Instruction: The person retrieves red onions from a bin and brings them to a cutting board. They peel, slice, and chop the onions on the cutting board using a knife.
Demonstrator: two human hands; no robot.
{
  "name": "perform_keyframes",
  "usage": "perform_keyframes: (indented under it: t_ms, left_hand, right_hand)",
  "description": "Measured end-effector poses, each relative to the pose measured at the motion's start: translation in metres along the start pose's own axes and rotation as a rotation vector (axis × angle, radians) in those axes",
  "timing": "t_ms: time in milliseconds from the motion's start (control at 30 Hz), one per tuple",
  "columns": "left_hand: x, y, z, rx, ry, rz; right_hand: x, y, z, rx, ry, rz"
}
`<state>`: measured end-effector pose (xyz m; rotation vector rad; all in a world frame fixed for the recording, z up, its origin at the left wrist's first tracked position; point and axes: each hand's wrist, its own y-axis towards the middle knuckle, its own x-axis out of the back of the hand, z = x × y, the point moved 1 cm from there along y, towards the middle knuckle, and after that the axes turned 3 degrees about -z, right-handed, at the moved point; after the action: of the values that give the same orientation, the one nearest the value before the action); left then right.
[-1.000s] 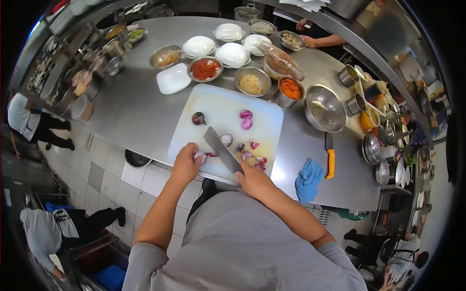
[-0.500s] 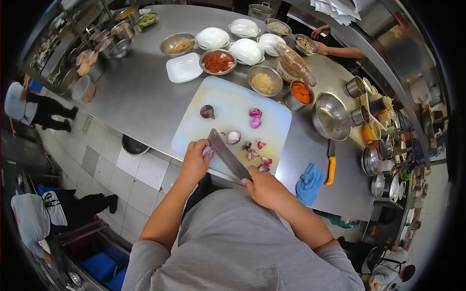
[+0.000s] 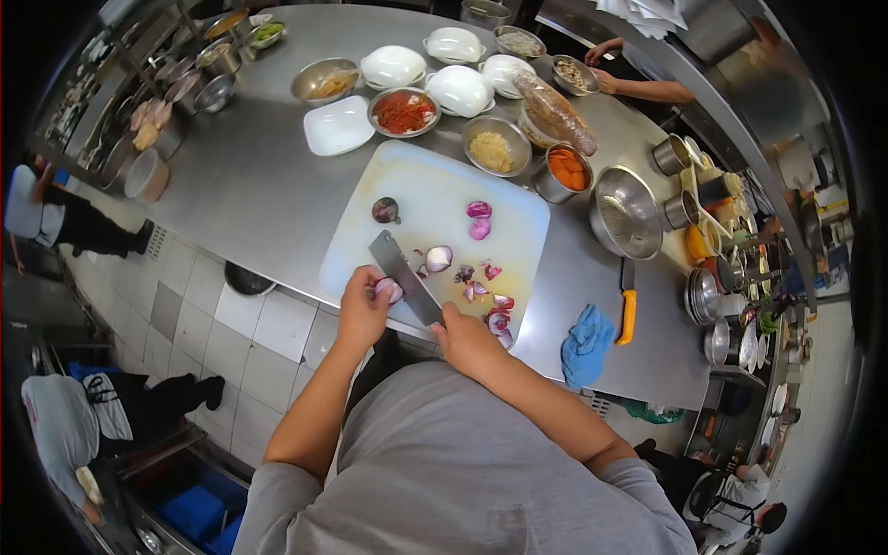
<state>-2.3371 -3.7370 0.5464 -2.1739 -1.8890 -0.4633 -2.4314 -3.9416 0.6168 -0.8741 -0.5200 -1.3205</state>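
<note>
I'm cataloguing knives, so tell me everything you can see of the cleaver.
The cleaver has a broad, grey, metal-looking blade; its handle is hidden in the right hand. It slants over the near part of the white cutting board, far end pointing away and leftward, beside the onion in the left hand. Whether they touch is unclear.

Lighting was bright and diffuse over the steel table (image 3: 250, 176), apparently from above. Glare was noted on the bare steel beside the white cutting board (image 3: 430, 176); highlights marked the mixing bowl (image 3: 627, 213). Shadows were soft. The cleaver (image 3: 407, 280) was in acceptable focus. Lens curvature bowed the floor tiles (image 3: 239, 313); corners were black, and detail near the margins was soft.
</note>
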Motion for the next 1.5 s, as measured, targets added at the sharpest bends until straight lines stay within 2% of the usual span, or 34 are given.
perform_keyframes:
  t_ms: [67, 100, 167, 233, 300, 400, 433, 500, 567, 633, 700, 733, 867, 1000, 1167, 1500]
  left_hand:
    - [-0.001, -0.002, 0.000, 0.347, -0.576, -0.032]
    - [0.002, -0.003, -0.002, 0.334, -0.576, -0.019]
    - [0.014, -0.005, -0.022, 0.559, -0.723, 0.010]
    - [0.014, -0.003, -0.020, 0.556, -0.791, 0.037]
    - [0.008, 0.001, -0.013, 0.649, -0.963, 0.118]
    - [-0.005, 0.003, -0.040, 0.668, -0.965, 0.180]
    - [-0.011, 0.003, -0.054, 0.667, -0.965, 0.196]
    - [-0.025, 0.001, -0.084, 0.577, -0.907, 0.408]
    - [-0.043, -0.002, -0.100, 0.564, -0.889, 0.457]
    - [-0.057, -0.006, -0.113, 0.491, -0.869, 0.541]
    - [-0.065, -0.008, -0.117, 0.450, -0.876, 0.580]
    - [-0.067, -0.009, -0.122, 0.399, -0.851, 0.603]
    - [-0.077, -0.015, -0.124, 0.260, -0.796, 0.693]
    - [-0.082, -0.018, -0.122, 0.273, -0.824, 0.707]
    - [-0.080, -0.020, -0.129, 0.179, -0.842, 0.677]
    - [-0.078, -0.027, -0.112, 0.134, -0.808, 0.575]
  right_hand:
    - [0.002, -0.004, -0.002, 0.060, -0.019, -0.030]
    - [0.005, -0.006, -0.003, 0.055, -0.019, -0.048]
    - [0.016, -0.014, -0.001, 0.038, 0.040, -0.044]
    - [0.035, -0.025, 0.004, -0.001, 0.032, -0.032]
    - [0.055, -0.040, 0.006, -0.041, 0.026, -0.018]
    - [0.077, -0.062, 0.006, -0.119, 0.103, -0.047]
    - [0.084, -0.068, 0.007, -0.142, 0.153, -0.122]
    - [0.089, -0.074, 0.004, -0.176, 0.203, -0.207]
    - [0.087, -0.071, 0.002, -0.211, 0.490, -0.347]
    - [0.077, -0.069, -0.007, -0.242, 0.540, -0.399]
    - [0.080, -0.072, -0.005, -0.276, 0.809, -0.519]
    - [0.087, -0.076, 0.001, -0.293, 0.847, -0.538]
    - [0.086, -0.085, -0.011, -0.286, 0.880, -0.611]
    - [0.083, -0.089, -0.013, -0.245, 0.837, -0.652]
    - [0.076, -0.090, -0.018, -0.218, 0.739, -0.678]
    - [0.072, -0.082, -0.009, -0.171, 0.475, -0.698]
